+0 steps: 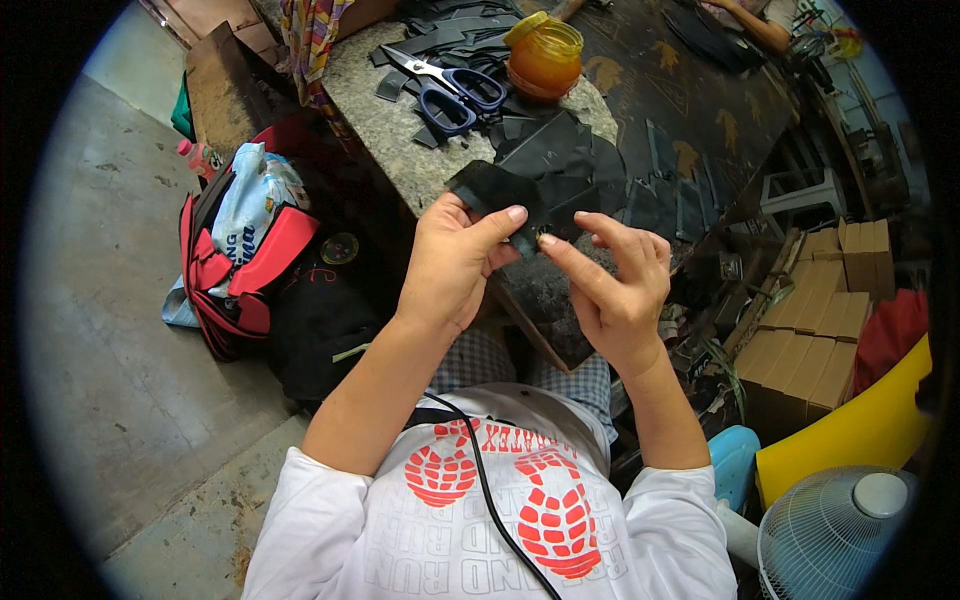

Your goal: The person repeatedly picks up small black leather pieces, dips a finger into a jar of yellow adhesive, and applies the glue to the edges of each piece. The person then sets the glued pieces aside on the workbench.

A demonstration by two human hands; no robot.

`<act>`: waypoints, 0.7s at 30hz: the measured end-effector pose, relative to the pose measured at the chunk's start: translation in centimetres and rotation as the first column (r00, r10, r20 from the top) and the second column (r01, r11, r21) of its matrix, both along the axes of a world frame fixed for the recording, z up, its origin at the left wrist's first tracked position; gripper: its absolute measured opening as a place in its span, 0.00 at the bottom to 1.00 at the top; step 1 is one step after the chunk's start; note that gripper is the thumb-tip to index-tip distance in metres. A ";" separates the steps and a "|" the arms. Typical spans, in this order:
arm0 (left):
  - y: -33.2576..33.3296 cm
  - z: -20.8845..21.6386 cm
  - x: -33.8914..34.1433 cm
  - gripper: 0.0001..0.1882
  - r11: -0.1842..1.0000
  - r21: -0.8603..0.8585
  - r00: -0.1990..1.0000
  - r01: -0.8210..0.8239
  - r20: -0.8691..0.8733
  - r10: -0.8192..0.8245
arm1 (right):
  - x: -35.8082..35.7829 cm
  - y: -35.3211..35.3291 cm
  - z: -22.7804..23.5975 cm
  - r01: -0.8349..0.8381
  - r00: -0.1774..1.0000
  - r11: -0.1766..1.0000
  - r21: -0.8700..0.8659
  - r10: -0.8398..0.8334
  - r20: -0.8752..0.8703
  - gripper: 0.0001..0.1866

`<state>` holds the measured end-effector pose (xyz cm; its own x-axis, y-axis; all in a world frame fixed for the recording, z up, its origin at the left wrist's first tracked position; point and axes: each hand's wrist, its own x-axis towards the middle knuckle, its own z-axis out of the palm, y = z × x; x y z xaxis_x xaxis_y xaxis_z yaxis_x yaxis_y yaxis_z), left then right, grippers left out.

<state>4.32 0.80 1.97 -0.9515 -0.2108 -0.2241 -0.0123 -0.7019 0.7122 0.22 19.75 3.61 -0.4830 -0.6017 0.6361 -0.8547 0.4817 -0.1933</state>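
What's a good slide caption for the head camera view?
Left hand holding a dark piece, right hand close by, blue-handled scissors and jar beyond.

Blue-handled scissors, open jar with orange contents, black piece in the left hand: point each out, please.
Blue-handled scissors (446, 78): head view, where blades meet handles.
Jar (545, 70): head view, side of its body.
Black piece (496, 188): head view, its flat face.
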 end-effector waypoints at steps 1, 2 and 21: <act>0.0 0.0 -0.1 0.13 1.000 -0.005 1.000 -0.006 -0.014 0.006 | 0.1 0.0 -0.1 0.008 0.999 1.000 0.023 -0.007 -0.052 0.25; 0.0 0.1 -0.1 0.13 1.000 -0.009 1.000 -0.004 -0.015 0.003 | 0.3 0.0 -0.1 0.006 0.997 0.999 0.050 -0.002 -0.079 0.22; 0.6 0.6 0.3 0.13 0.993 -0.114 1.000 -0.019 0.014 0.021 | -0.6 1.1 -1.2 0.081 0.990 0.996 0.030 -0.076 -0.117 0.22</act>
<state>4.63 1.44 2.54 -0.9435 -0.2547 -0.2118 -0.0104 -0.6163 0.7874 -0.37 20.82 2.39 -0.4542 -0.5877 0.6696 -0.8296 0.5530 -0.0773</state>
